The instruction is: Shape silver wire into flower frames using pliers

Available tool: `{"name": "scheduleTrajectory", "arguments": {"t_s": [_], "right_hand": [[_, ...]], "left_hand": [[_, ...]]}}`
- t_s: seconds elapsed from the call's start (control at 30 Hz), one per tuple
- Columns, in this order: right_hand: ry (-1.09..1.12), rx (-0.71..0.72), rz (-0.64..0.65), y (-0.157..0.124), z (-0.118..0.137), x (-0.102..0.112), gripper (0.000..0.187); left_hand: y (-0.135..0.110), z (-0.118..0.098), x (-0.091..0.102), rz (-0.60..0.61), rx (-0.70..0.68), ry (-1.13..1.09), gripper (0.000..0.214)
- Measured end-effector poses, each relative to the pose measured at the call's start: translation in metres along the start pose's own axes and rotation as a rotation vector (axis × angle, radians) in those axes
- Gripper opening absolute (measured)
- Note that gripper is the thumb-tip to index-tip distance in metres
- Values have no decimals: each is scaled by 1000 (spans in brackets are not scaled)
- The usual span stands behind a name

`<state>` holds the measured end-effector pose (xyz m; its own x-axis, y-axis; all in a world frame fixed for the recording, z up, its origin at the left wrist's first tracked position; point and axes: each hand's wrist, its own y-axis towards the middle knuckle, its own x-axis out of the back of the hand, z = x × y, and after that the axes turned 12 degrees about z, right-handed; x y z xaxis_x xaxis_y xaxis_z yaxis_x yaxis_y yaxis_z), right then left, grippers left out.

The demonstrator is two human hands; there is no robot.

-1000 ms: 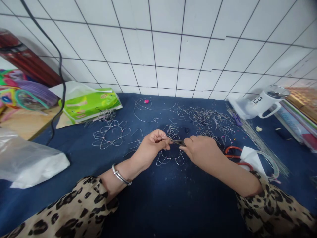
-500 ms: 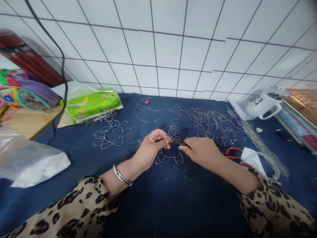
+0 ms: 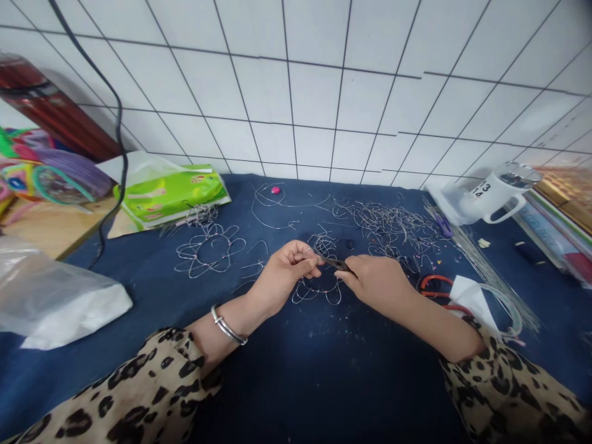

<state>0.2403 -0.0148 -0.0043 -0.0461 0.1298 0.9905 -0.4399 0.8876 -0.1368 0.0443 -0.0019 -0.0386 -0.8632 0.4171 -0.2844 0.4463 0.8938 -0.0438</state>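
Note:
My right hand (image 3: 377, 277) is closed round the handles of dark pliers (image 3: 337, 264), whose jaws point left. Their tip meets the fingers of my left hand (image 3: 293, 265), pinched on a thin metal wire too small to see well there. Under and between both hands lies a wire flower (image 3: 317, 291) with looped petals and small pink spots along its ring; its upper part is partly hidden. A second flower-shaped wire ring (image 3: 210, 251) rests on the blue cloth to the left. Loose bent wires (image 3: 259, 265) are close to my left wrist.
Tangled wire scraps (image 3: 393, 222) spread at the back right, beside purple-handled scissors (image 3: 444, 224) and a bundle of straight wires (image 3: 499, 277). Red-orange handles (image 3: 437, 282) show behind my right forearm. A white mug (image 3: 497, 194), green tissue pack (image 3: 176, 192) and plastic bag (image 3: 60, 296) stand around.
Both hands stay nearly in place, with the pliers still at the left fingertips. The pliers and the wire flower beneath appear slightly shifted.

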Motion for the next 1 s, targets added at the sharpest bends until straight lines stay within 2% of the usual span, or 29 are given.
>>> {"name": "scheduleTrajectory", "arguments": {"t_s": [0.2, 0.6, 1.0], "right_hand": [[-41, 21, -34, 0, 0, -2, 33], [-186, 71, -102, -4, 5, 3, 30], [-260, 114, -194, -7, 7, 6, 26]], "left_hand": [[0, -1, 0, -8, 35, 17, 10], [1, 2, -1, -54, 0, 45, 11], [0, 2, 1, -31, 17, 51, 12]]}}
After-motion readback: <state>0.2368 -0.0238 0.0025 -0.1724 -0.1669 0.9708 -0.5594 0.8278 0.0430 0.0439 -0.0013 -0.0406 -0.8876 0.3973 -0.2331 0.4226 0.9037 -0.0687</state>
